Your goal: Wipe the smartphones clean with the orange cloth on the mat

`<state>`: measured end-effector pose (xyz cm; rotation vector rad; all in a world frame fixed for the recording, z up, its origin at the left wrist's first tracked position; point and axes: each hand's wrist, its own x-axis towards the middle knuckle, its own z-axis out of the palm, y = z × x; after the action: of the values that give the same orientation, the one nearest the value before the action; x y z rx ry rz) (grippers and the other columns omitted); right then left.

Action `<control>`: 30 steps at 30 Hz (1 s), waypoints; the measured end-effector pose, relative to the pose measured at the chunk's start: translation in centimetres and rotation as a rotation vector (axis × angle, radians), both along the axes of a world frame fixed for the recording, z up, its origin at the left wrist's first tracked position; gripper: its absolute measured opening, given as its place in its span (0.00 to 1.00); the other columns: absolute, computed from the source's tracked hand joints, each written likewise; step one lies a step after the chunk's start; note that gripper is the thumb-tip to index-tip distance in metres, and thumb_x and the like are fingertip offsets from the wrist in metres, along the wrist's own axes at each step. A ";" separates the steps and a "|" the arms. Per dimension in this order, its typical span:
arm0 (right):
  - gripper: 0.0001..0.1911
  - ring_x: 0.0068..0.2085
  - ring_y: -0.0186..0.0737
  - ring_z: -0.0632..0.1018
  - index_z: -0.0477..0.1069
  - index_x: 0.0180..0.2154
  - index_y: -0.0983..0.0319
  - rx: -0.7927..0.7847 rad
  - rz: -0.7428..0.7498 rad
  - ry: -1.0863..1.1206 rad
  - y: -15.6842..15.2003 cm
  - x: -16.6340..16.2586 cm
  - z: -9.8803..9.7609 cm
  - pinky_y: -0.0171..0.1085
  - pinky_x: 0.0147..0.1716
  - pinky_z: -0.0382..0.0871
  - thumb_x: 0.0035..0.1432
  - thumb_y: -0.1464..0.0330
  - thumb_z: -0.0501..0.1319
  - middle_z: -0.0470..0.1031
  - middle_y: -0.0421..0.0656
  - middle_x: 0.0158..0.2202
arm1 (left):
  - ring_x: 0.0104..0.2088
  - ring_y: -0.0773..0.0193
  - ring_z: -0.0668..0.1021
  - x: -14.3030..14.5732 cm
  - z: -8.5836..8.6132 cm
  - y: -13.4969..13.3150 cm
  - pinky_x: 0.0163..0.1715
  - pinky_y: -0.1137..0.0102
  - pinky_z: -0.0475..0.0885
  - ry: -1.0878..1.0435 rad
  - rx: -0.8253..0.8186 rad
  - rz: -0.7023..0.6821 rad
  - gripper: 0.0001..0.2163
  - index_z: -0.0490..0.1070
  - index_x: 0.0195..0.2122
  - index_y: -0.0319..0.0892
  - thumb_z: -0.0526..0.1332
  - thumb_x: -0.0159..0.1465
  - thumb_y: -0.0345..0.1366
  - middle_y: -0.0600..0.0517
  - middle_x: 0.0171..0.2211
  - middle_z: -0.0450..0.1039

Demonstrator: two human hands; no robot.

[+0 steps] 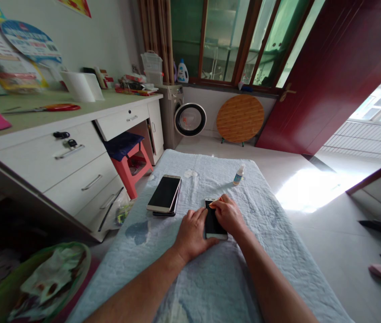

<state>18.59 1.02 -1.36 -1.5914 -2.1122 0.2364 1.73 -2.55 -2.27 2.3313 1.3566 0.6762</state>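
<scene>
A white-framed smartphone (pixel 214 226) with a dark screen lies face up on the cloth-covered table. My left hand (pixel 192 233) grips it, fingers along its left edge and thumb at its lower end. Over the upper part of the screen, my right hand (pixel 229 214) is closed with its fingertips pressed down. A bit of orange shows at those fingertips, too small to name. Left of my hands, a gold-framed smartphone (pixel 165 193) rests on top of another dark device, slightly askew. Beyond my right hand stands a small spray bottle (pixel 239 175) with a blue label.
Pale blue quilted cloth (pixel 264 251) covers the table. On the left are a white desk with drawers (pixel 76 168), a red stool (pixel 128 172) and a green waste basket (pixel 88 258). Behind stand a washing machine with its door open (pixel 190 120) and a round wooden tabletop (pixel 240 117).
</scene>
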 end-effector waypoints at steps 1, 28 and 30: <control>0.15 0.36 0.35 0.70 0.78 0.36 0.59 -0.010 0.028 0.011 -0.1 -0.1 0.2 0.33 0.40 0.63 0.54 0.77 0.56 0.67 0.42 0.34 | 0.50 0.48 0.70 0.0 0.0 0.0 0.52 0.56 0.64 -0.012 0.003 -0.008 0.36 0.63 0.56 0.43 0.68 0.49 0.55 0.44 0.55 0.67; 0.12 0.31 0.31 0.69 0.79 0.30 0.61 -0.129 0.154 0.065 -0.7 -0.2 1.2 0.30 0.33 0.60 0.52 0.76 0.57 0.67 0.40 0.30 | 0.51 0.47 0.69 -0.2 -0.2 0.0 0.51 0.56 0.64 0.067 0.043 0.084 0.33 0.64 0.54 0.43 0.65 0.52 0.56 0.44 0.55 0.67; 0.12 0.32 0.32 0.69 0.78 0.31 0.61 -0.075 0.089 0.048 -0.3 0.2 0.8 0.31 0.34 0.61 0.54 0.75 0.56 0.66 0.40 0.31 | 0.51 0.47 0.70 -0.2 -0.1 -0.1 0.51 0.56 0.64 0.064 0.034 0.081 0.33 0.64 0.54 0.43 0.65 0.52 0.57 0.44 0.55 0.67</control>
<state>18.80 0.74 -0.57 -1.5193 -2.1623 0.3838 1.56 -2.63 -2.37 2.3539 1.4864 0.6580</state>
